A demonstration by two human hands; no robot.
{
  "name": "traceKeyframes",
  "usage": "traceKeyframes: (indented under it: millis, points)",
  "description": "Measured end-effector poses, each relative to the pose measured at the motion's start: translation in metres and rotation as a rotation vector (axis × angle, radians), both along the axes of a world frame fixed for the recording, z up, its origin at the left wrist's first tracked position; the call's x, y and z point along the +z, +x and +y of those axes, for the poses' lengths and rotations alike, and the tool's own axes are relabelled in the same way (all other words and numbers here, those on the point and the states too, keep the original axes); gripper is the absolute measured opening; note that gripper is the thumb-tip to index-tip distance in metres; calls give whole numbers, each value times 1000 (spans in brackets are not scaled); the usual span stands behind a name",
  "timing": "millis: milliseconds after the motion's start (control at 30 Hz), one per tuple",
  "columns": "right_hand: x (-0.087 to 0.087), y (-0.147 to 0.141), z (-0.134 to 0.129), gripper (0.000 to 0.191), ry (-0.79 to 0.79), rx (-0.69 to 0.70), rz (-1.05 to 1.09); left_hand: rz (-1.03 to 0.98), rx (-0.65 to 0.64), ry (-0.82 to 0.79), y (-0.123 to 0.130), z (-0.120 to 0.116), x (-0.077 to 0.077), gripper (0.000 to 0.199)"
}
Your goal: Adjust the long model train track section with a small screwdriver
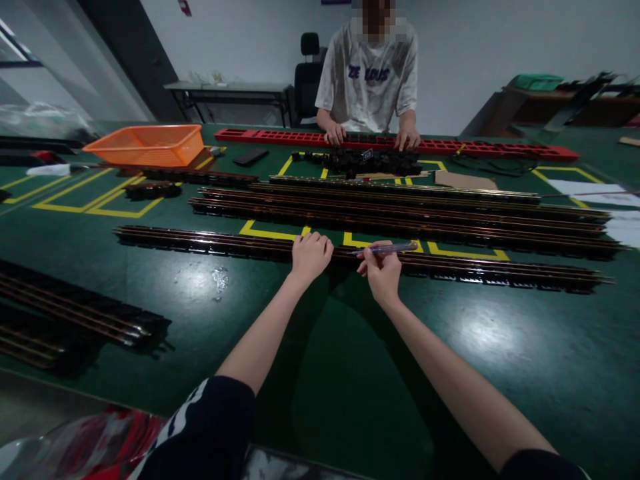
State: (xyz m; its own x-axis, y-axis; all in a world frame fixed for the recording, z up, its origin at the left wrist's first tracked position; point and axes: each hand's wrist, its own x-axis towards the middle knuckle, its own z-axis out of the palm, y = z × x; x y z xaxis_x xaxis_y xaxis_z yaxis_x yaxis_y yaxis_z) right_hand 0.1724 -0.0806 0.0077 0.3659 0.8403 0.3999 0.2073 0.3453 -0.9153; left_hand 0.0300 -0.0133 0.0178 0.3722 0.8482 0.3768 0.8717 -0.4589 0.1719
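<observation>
A long black rail with thin copper-coloured rods (pixel 225 241) lies across the green table in front of me. My left hand (pixel 311 259) rests over its middle with the fingers curled around the edge, gripping it. Just to the right, my right hand (pixel 384 272) pinches a slim, pen-like tool (pixel 395 247), greyish and see-through, held almost level. Its thin tip points left and is close to the rail; whether it touches cannot be made out. Beyond this rail, several similar rails (pixel 400 217) lie side by side.
More dark rails (pixel 75 300) lie at the near left. An orange basket (pixel 150 147) stands at the far left, with a phone-like black slab (pixel 251 157) beside it. Across the table, a co-worker (pixel 370 80) has both hands at a long red slotted tray (pixel 500 148). White papers (pixel 590 192) lie right.
</observation>
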Motion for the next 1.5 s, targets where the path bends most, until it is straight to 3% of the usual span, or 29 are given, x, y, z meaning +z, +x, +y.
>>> traceKeyframes:
  millis: [933, 1100, 1500]
  points:
    - [2, 0, -2, 14, 27, -105, 47, -106, 67, 14, -18, 12, -4, 38]
    - [0, 2, 0, 12, 19, -25, 37, -93, 68, 28, -17, 12, -5, 39]
    - [-3, 1, 2, 14, 22, -33, 64, -30, -54, 186, -15, 8, -12, 36]
